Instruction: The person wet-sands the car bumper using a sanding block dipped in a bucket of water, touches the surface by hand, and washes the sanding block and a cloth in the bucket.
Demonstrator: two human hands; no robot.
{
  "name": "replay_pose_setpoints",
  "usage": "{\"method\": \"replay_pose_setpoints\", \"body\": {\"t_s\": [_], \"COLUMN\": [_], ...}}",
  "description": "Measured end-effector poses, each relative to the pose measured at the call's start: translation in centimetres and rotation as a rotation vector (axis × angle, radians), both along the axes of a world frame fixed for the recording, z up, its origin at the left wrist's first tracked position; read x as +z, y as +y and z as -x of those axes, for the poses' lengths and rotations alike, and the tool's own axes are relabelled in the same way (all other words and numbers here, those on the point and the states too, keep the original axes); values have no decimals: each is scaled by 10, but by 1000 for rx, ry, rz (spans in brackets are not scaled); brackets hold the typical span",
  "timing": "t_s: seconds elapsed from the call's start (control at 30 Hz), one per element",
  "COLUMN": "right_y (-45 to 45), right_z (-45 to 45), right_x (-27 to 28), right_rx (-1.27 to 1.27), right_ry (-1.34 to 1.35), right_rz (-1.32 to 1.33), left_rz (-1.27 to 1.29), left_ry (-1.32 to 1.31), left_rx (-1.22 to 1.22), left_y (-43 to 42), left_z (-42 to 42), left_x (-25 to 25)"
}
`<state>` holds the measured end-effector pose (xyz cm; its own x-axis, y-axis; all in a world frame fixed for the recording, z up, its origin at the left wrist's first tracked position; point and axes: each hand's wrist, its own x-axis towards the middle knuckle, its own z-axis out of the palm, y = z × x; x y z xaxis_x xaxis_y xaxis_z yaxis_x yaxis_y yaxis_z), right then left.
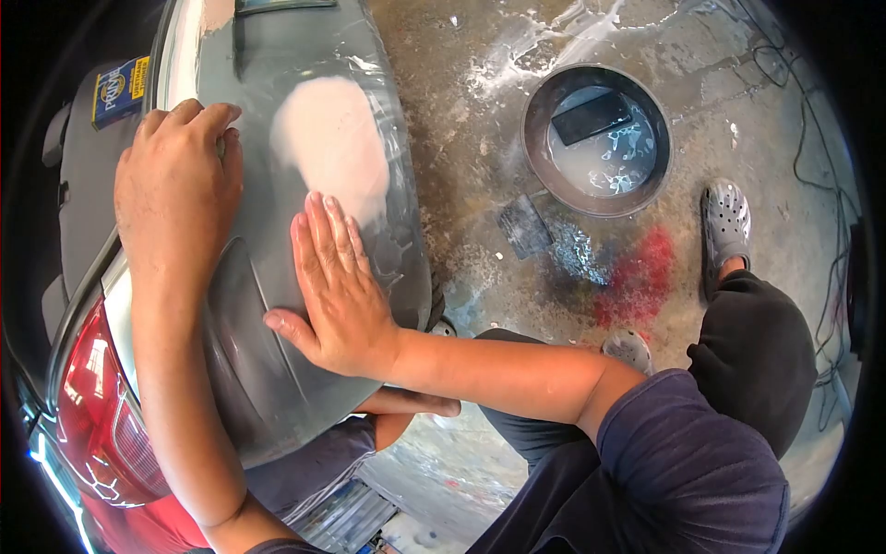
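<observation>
My right hand [337, 291] lies flat on a grey car bumper [263, 323], palm down. Its fingers are stretched out, and the fingertips touch the lower edge of a smooth, pale pinkish filler patch [334, 138]. The skin of this hand and the bumper around it look wet. My left hand [180, 180] rests at the bumper's upper edge, near the open trunk. Its fingers are bent over toward the thumb, and the palm side is hidden, so anything inside cannot be made out.
A round basin [597, 208] of cloudy water on the floor holds a dark rectangular block [592, 117]. A dark flat pad [525, 227] lies beside it. A blue and yellow box [120, 91] sits in the trunk. Red tail light [97, 397] at left; cable [801, 120] at right. Another person's limb [411, 403] shows below.
</observation>
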<state>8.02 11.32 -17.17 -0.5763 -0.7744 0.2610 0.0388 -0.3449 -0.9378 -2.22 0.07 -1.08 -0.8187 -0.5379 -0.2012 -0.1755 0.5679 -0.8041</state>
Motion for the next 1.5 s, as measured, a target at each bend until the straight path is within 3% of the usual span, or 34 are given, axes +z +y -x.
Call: {"method": "replay_pose_setpoints", "body": {"t_s": [0.3, 0.5, 0.67, 0.9, 1.03, 1.13, 1.23, 1.5], "right_y": [48, 36, -43, -166, -145, -105, -76, 4], "right_z": [-30, -23, 29, 103, 84, 58, 47, 3], "right_x": [17, -3, -13, -50, -30, -9, 1, -8], "right_rx": [79, 114, -14, 36, -11, -97, -93, 39], "right_ry": [30, 105, 23, -369, -230, 94, 85, 105], "right_rz": [124, 174, 8, -256, -185, -142, -49, 180], "left_rz": [-4, 8, -8, 1, -15, -27, -18, -18], "left_ry": [34, 33, 43, 63, 99, 94, 83, 87], "left_rx": [-39, -48, -56, 23, -29, -30, 75, -14], "left_y": [-3, -1, -2, -1, -9, -7, -4, -6], "left_z": [-3, -5, -7, 0, -3, -1, 2, -2], "left_x": [0, 1, 3, 1, 0, 0, 1, 0]}}
